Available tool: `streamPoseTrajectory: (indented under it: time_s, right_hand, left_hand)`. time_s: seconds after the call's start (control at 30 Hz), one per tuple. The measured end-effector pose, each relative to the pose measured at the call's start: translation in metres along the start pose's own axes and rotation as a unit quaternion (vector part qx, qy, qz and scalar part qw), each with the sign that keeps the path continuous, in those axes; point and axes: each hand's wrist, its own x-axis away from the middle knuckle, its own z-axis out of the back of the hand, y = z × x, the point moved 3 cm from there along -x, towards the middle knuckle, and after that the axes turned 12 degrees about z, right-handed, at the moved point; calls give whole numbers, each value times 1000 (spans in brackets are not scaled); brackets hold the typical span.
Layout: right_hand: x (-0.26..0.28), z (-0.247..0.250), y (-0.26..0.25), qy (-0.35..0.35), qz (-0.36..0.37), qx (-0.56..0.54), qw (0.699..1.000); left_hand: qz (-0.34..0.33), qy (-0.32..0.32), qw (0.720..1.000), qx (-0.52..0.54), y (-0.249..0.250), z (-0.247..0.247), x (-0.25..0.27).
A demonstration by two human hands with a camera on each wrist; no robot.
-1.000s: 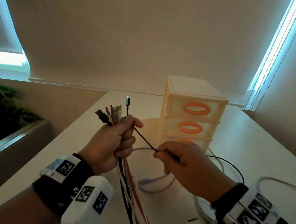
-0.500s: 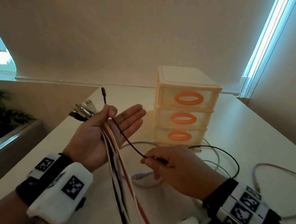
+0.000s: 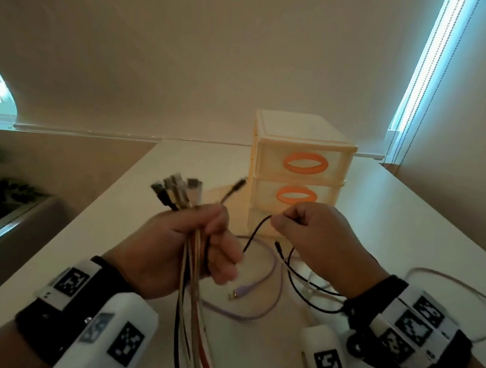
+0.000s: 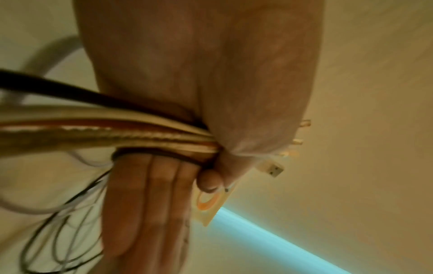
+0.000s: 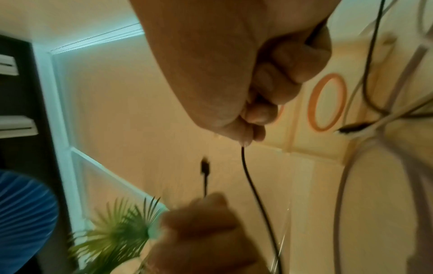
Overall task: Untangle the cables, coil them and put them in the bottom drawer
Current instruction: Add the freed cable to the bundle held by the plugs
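Desk point(image 3: 152, 193) first, with the three-drawer unit point(image 3: 301, 148) at the back, all drawers shut, so I'm still untangling. My left hand point(image 3: 176, 245) is fisted round the cable bundle point(image 3: 190, 312), plugs pointing up and away from me, long axis running back down past my wrist. My right hand point(image 3: 313, 238) pinches the thin black cable point(image 3: 256, 232), which loops over to the left fist; its small plug point(image 3: 235, 189) pokes out toward the drawers. Loose purple cable point(image 3: 256, 309) lies flat, probably still tangled with the white ones. Next I'd draw the black one free, then coil.
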Motion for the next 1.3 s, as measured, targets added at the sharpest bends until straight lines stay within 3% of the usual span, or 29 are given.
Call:
streamPoseTrajectory:
  time_s: [0.1,0.2,0.37,0.43,0.57,0.67,0.73,0.8,0.87,0.93,0.97,1.07,1.1,1.17,1.3]
  right_hand:
    - [9,-9,-33,56,87,-10,995]
    - [19,-19,-53,60,164,-60,983]
    - [26,-29,-52,-50,248,-58,966]
    - [25,-29,-46,-94,228,-47,968]
    - [22,-22,-33,-70,188,-35,979]
    - [26,-32,-34,-159,138,-104,972]
    - [30,-37,-37,-259,109,-116,953]
    - [28,-33,-31,-290,94,-61,950]
    - [19,-25,-17,-216,64,-16,974]
    - [17,-20,-7,-150,31,-47,987]
    - [19,-21,-8,-178,28,-76,981]
    - [32,-29,-19,-359,23,-160,919]
    - [32,-25,-19,-373,19,-160,914]
    - [23,-16,-11,-322,19,-112,940]
    - [8,-2,8,-104,13,9,994]
  left_hand:
    - [41,8,998,-50,-10,-10,-1]
    - [-4,6,1000,7,-7,-9,-4]
    - [-84,4,990,113,4,-7,-4]
    - [-103,35,981,158,4,-8,-6]
    - [-160,120,963,182,5,-12,-6]
    - [-165,141,956,195,6,-9,-3]
    - [-158,123,958,206,8,-6,-1]
    - [-160,79,959,221,12,-2,1]
    - [-160,45,962,217,15,3,2]
    - [-151,23,966,210,15,7,3]
    - [-147,16,967,207,15,9,4]
    - [-140,0,969,206,18,12,7]
    - [-138,-8,969,207,20,12,9]
    - [-134,-23,971,198,24,12,12]
    - [-96,-56,982,152,25,5,12]
